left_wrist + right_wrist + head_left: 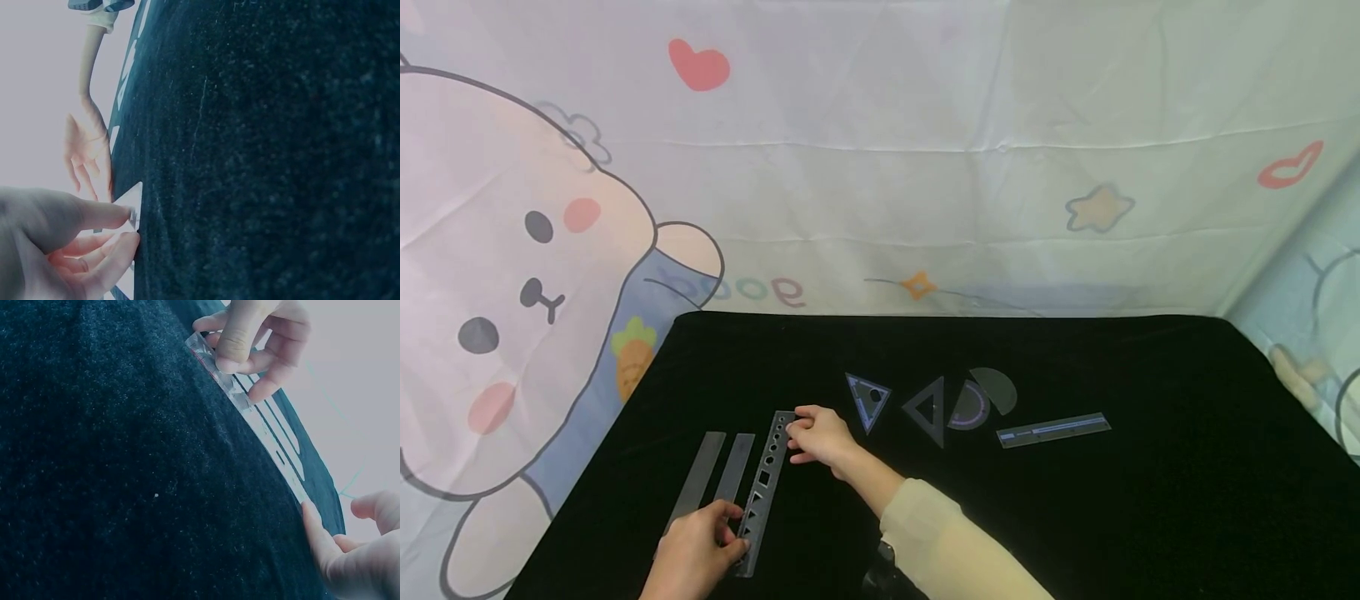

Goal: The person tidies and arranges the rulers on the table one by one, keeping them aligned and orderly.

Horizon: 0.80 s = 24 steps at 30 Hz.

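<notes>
A clear template ruler (762,479) with cut-out shapes lies slanted on the black cloth. My left hand (694,548) pinches its near end between thumb and fingers, as the right wrist view also shows, where the left hand (269,344) bends over the ruler (259,428). At the far end, my right hand (823,437) touches the ruler's edge with its fingertips, the forefinger fairly straight in the right wrist view. Left of this ruler lie two plain clear rulers, a narrower one (735,471) and an outer one (700,471), its near part behind my left hand.
Two set squares, one blue-marked (860,385) and one grey (917,409), lie past my right hand. Beside them are a purple-marked protractor (970,407) and a plain protractor (997,387), overlapping slightly. A blue-marked ruler (1052,431) lies farther right. A printed curtain (925,192) hangs behind the table.
</notes>
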Each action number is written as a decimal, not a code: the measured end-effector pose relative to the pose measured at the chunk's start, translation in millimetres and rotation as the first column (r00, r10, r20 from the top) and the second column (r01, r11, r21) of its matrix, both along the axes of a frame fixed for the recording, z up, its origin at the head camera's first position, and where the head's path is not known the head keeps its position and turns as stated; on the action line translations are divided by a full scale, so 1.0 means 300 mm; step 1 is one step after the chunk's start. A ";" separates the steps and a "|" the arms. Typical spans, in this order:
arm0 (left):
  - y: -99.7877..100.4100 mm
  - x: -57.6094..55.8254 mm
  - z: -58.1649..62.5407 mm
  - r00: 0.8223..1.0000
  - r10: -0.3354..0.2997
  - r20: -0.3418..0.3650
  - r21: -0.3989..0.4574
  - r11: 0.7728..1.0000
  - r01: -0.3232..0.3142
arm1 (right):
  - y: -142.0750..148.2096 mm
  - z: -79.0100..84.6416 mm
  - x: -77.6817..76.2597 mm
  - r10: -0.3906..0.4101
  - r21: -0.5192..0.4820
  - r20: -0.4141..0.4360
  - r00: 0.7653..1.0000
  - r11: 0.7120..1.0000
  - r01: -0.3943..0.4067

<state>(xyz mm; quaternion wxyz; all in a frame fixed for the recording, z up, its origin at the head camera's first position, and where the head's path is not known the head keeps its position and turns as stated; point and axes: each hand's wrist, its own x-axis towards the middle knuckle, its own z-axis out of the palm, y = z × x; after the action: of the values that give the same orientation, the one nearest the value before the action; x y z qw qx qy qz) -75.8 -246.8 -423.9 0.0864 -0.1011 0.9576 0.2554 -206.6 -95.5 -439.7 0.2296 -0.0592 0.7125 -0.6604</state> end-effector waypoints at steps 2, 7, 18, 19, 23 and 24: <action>-0.001 0.000 -0.001 1.000 -0.001 0.003 0.007 1.000 0.001 | 0.002 0.000 0.000 0.010 -0.003 0.000 1.000 1.000 -0.010; -0.001 -0.002 -0.002 1.000 -0.004 0.006 0.008 1.000 0.004 | 0.005 0.000 0.001 0.026 -0.007 -0.002 1.000 1.000 -0.026; 0.001 -0.004 -0.002 1.000 0.002 0.008 -0.009 1.000 -0.002 | 0.014 0.001 0.005 0.050 -0.015 0.001 0.999 0.999 -0.049; 0.001 -0.004 -0.002 1.000 0.002 0.008 -0.010 1.000 -0.002 | 0.014 -0.001 0.004 0.051 -0.017 0.002 0.999 0.999 -0.051; 0.003 -0.005 0.000 1.000 0.003 0.008 -0.017 1.000 -0.003 | 0.019 -0.002 0.004 0.061 -0.023 -0.002 0.998 0.998 -0.061; 0.003 -0.006 0.001 1.000 0.003 0.008 -0.018 1.000 -0.003 | 0.021 -0.002 0.005 0.064 -0.026 -0.004 0.998 0.998 -0.064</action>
<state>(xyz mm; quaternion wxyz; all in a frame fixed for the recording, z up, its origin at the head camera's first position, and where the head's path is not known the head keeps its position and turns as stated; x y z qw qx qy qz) -77.5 -245.9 -423.5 0.0890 -0.1042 0.9594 0.2465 -205.3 -89.2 -440.4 0.2487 -0.0859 0.7019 -0.6618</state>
